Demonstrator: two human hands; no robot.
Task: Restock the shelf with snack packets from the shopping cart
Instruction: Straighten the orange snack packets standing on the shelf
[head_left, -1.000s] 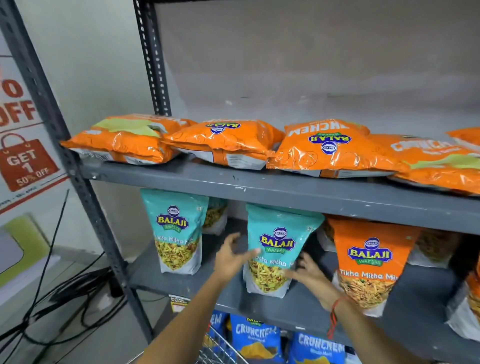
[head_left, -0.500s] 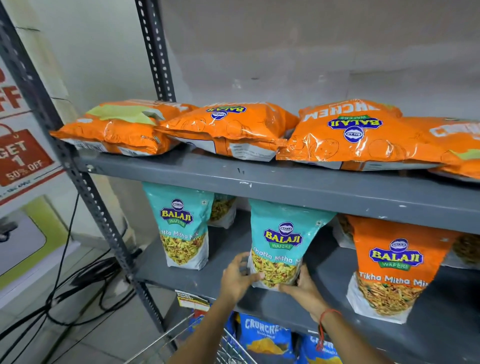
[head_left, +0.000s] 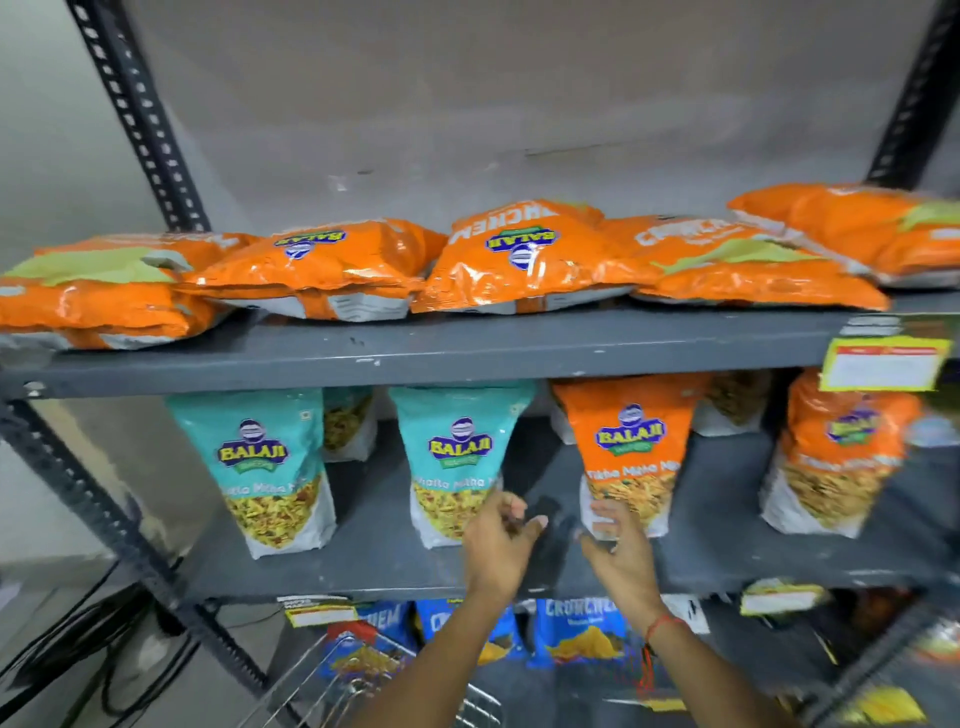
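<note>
1. Left hand (head_left: 498, 540) is over the middle shelf (head_left: 363, 551), fingers loosely curled, at the lower right corner of a teal pouch (head_left: 457, 462); whether it touches is blurred, and it grips nothing I can make out
2. Right hand (head_left: 621, 545) is spread, fingertips at the bottom of an orange pouch (head_left: 628, 452); contact unclear, no grasp seen
3. Both pouches stand upright on the middle shelf, with a second teal pouch (head_left: 260, 467) to the left and another orange one (head_left: 841, 457) to the right
4. Flat orange packets (head_left: 519, 260) lie in a row on the upper shelf (head_left: 415, 353)
5. Blue packets (head_left: 582, 629) sit below; the cart (head_left: 322, 680) rim shows at the bottom edge
</note>
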